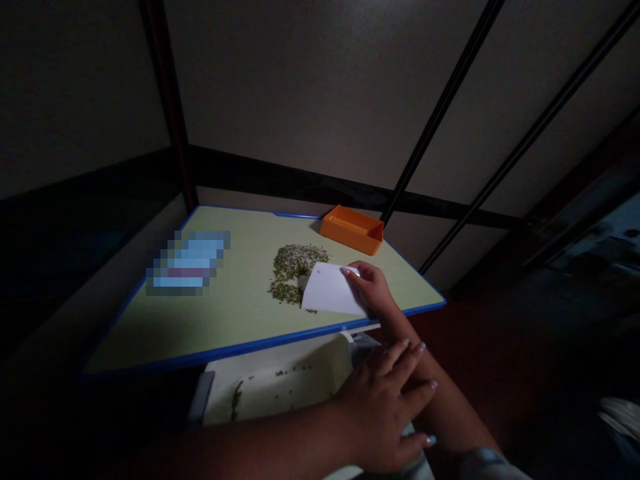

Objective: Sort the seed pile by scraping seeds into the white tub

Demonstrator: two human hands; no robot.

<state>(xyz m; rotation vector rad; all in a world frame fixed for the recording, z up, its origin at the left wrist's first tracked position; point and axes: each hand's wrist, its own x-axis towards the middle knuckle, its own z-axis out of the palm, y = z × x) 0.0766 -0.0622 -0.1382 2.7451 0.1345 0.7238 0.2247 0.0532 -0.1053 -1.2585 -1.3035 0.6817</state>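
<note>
A pile of small green and pale seeds (293,270) lies on a pale yellow table with a blue edge (235,313). My right hand (373,288) grips a white plastic scraper card (330,290), whose left edge touches the right side of the pile. My left hand (387,403) lies flat with fingers spread on the right end of a pale tray (280,390) held below the table's near edge. A few seeds are scattered on that tray.
An orange rectangular box (353,230) stands at the table's far right corner. A blurred-out blue and white item (187,263) lies on the left part of the table. Dark metal bars (440,110) and a pale wall rise behind the table.
</note>
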